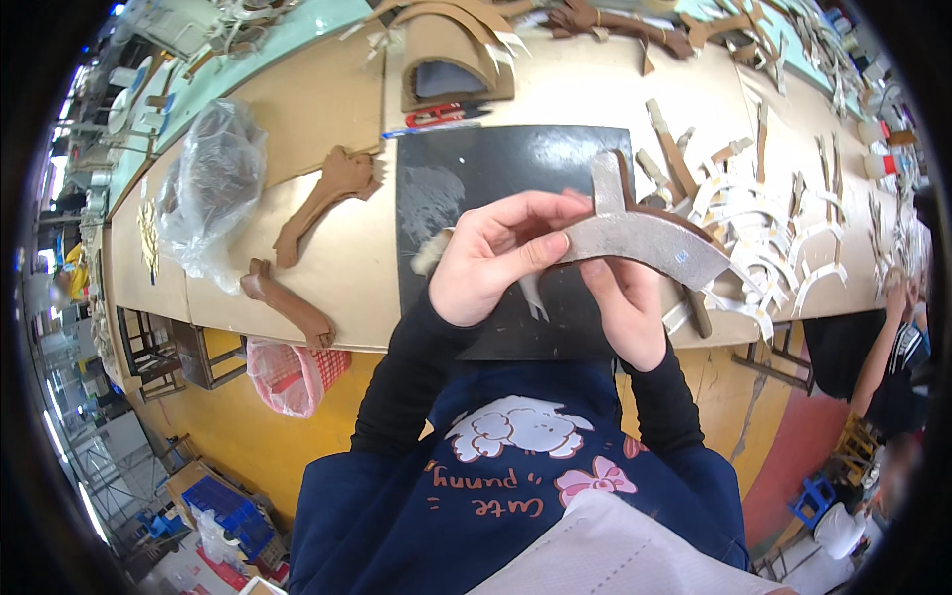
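Observation:
Both my hands hold up a curved leather strap piece (645,241) with a short upright tab, above a black mat. Its greyish backing faces me, and a brown edge shows along its top. The thumb of my left hand (486,253) presses on the left end of the piece, its fingers behind it. My right hand (630,302) grips from below, thumb against the lower edge; its other fingers are mostly hidden behind the piece. On the black mat (555,149), a pale fluffy bit (429,255) and a thin whitish strip (534,297) lie near my left hand.
Stacked brown leather pieces (322,203) and a clear plastic bag (210,178) lie left. Behind the mat are red-handled snips (441,114), a blue pen (421,130) and a brown arched form (446,50). Many white-backed straps (764,238) crowd the right. A pink-lined basket (288,377) stands below.

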